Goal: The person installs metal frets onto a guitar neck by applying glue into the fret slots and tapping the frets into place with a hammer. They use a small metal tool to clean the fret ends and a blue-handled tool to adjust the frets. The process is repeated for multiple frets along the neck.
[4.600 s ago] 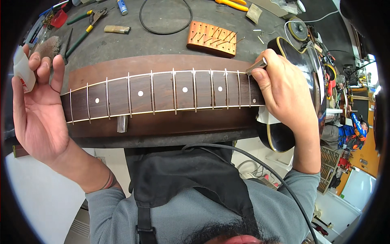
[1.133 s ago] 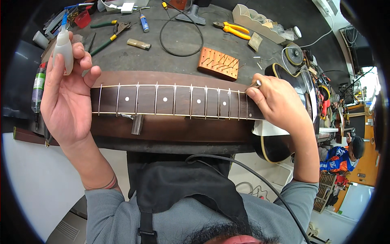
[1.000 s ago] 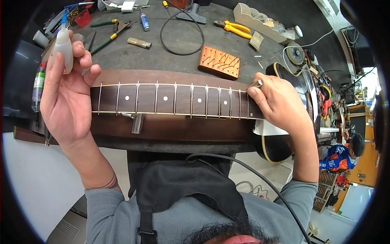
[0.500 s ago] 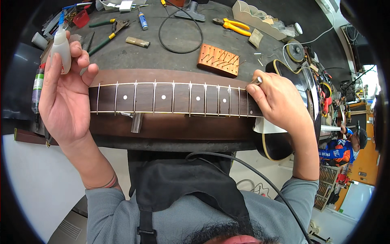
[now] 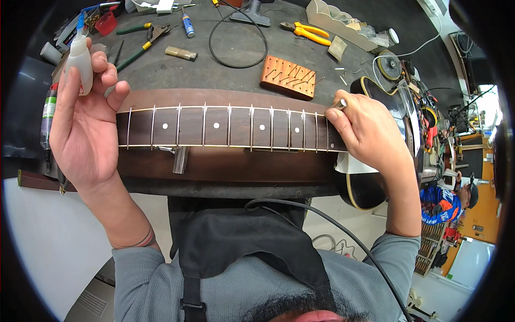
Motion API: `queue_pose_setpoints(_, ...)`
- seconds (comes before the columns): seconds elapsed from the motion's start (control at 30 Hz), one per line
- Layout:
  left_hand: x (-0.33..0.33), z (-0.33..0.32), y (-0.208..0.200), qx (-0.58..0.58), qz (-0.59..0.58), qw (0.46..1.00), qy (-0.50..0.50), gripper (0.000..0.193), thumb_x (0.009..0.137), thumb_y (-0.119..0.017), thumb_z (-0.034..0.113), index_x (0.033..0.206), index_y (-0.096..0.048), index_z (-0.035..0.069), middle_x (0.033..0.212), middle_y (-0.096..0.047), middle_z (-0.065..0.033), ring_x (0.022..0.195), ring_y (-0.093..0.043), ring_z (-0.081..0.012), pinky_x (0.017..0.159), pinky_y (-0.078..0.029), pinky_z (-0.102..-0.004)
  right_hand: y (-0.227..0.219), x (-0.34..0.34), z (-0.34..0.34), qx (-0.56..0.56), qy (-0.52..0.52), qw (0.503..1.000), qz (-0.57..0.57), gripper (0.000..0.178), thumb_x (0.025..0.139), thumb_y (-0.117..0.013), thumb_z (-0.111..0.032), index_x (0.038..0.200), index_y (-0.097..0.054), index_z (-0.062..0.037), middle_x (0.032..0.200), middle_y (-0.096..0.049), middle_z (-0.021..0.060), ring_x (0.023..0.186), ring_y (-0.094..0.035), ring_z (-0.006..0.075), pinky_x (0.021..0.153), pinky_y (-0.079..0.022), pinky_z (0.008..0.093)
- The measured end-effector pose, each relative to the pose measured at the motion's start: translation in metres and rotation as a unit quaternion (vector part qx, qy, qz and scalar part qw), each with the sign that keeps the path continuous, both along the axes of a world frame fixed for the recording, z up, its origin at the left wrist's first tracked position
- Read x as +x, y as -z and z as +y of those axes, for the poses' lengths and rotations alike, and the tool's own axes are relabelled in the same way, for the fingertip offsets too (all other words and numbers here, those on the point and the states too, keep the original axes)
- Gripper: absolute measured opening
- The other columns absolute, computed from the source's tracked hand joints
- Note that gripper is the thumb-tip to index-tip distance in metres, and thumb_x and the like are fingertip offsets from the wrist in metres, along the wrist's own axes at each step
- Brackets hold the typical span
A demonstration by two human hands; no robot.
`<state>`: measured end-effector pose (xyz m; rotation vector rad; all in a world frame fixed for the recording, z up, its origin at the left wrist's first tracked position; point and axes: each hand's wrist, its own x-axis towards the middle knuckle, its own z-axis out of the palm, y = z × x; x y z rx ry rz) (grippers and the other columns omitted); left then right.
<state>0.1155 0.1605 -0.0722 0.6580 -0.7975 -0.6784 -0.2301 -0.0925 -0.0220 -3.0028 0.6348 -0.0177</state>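
Note:
A dark guitar neck with metal frets and pale dot inlays lies across the bench in front of me. Beside its left end, my left hand is raised palm up, its fingers closed around a small white squeeze bottle with a blue tip that points upward. My right hand rests at the neck's right end, where it meets the black guitar body. A short metal rod sticks out between its thumb and forefinger; its lower end, at the fretboard edge, is mostly hidden.
A wooden block holding several thin pins sits behind the neck. Yellow-handled cutters, green-and-yellow nippers, a lighter and a looped black cable lie farther back. A clear block is below the neck. A co-worker is at far right.
My two hands keep their grips and barely move. The co-worker at far right has shifted posture, with an arm now raised near the head.

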Motion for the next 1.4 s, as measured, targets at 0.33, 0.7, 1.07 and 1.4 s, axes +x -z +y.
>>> queue_pose_setpoints(0.33,-0.0002,0.0009,-0.0008,-0.001,0.003,1.000,-0.005,0.049,0.120,-0.048,0.019,0.159,-0.048,-0.012,0.131,-0.066,-0.0198,0.115,-0.067,-0.0232,0.098,-0.064,-0.0399,-0.0009,0.0015,0.0010,0.004,0.005,1.000,0.000,0.036,0.113,-0.060,-0.035,0.099,-0.062,-0.0019,0.084,-0.069,0.0227,0.088,-0.071,0.0452,0.080,-0.054,0.0545)
queue_pose_setpoints(0.7,0.0008,0.0006,0.0016,-0.005,0.008,1.000,-0.005,0.049,0.120,-0.048,0.019,0.159,-0.048,-0.012,0.131,-0.067,-0.0206,0.115,-0.067,-0.0241,0.098,-0.065,-0.0407,0.0004,0.0009,0.0018,-0.004,0.009,1.000,0.008,0.037,0.114,-0.059,-0.036,0.099,-0.061,-0.0019,0.083,-0.068,0.0228,0.088,-0.071,0.0449,0.080,-0.054,0.0545)
queue_pose_setpoints(1.07,0.0016,0.0023,0.0010,-0.013,0.009,1.000,0.004,0.048,0.120,-0.047,0.018,0.158,-0.049,-0.012,0.132,-0.067,-0.0212,0.115,-0.067,-0.0241,0.099,-0.065,-0.0412,0.0010,0.0003,0.0019,-0.011,0.008,1.000,0.004,0.038,0.113,-0.059,-0.036,0.101,-0.062,-0.0001,0.083,-0.069,0.0237,0.089,-0.071,0.0451,0.081,-0.055,0.0544)
queue_pose_setpoints(1.4,0.0025,0.0024,0.0007,-0.021,0.006,1.000,0.011,0.048,0.120,-0.046,0.017,0.158,-0.049,-0.013,0.132,-0.067,-0.0219,0.115,-0.068,-0.0247,0.100,-0.066,-0.0414,0.0016,0.0010,0.0018,-0.016,0.007,1.000,0.002,0.038,0.113,-0.060,-0.035,0.100,-0.062,0.0000,0.082,-0.068,0.0240,0.088,-0.071,0.0455,0.080,-0.055,0.0542)
